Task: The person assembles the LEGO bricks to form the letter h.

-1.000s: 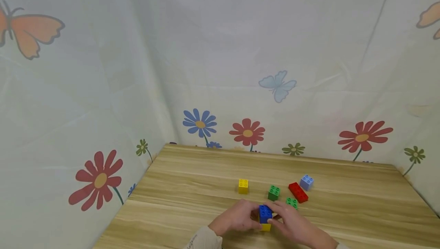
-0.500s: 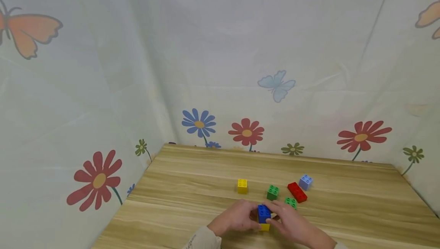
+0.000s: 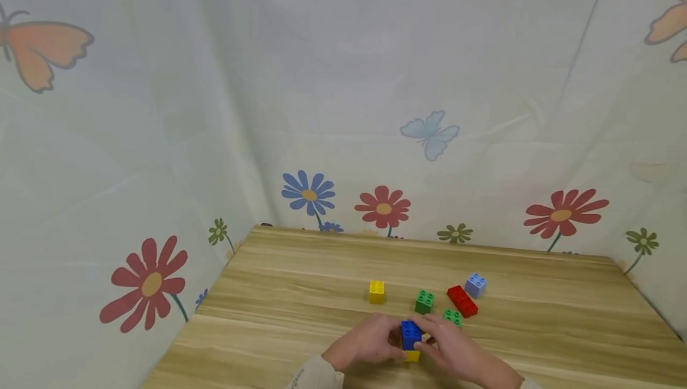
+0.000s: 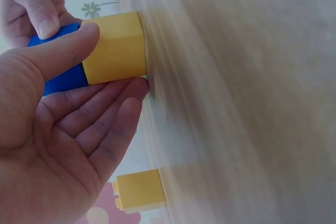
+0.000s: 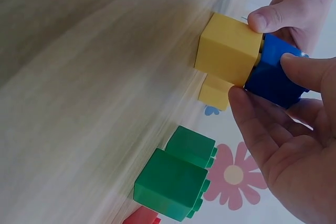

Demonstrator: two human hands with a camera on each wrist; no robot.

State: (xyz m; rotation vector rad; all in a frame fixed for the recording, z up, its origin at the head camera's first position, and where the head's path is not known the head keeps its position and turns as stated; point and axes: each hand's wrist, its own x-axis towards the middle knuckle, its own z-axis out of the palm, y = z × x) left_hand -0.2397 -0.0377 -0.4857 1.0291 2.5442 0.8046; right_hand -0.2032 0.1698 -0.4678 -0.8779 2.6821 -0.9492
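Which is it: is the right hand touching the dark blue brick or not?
Touching: the right wrist view shows the right hand, its thumb tip against the dark blue brick.

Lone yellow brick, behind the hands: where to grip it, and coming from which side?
From above, I'd pinch the lone yellow brick by its left and right sides, below the studs. It sits studs up with flat walls, and the nearest green brick stands apart, leaving finger room. The left hand, holding the blue-and-yellow stack, would likely obstruct a near-side approach.
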